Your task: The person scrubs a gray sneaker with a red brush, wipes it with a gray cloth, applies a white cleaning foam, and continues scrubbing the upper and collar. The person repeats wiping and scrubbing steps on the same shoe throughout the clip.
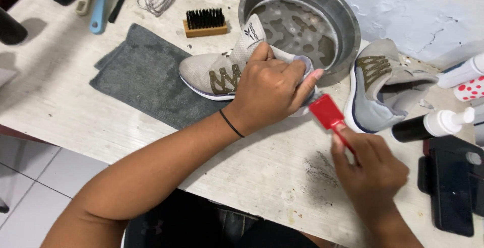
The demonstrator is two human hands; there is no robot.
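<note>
— So, how far along?
— Midway, I'd judge: left hand [269,89] clamps the grey shoe [214,71] beside the metal basin [348,23]; right hand [370,170] pinches a red brush [327,113] at its heel.
— And the second shoe [380,84]?
— Right of the basin, untouched.

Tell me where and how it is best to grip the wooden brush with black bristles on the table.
Probably grip the wooden brush by its two long wooden sides, coming from above. It lies alone beside the grey cloth, and its bare wood block gives firm, flat faces, unlike the bristles.
</note>
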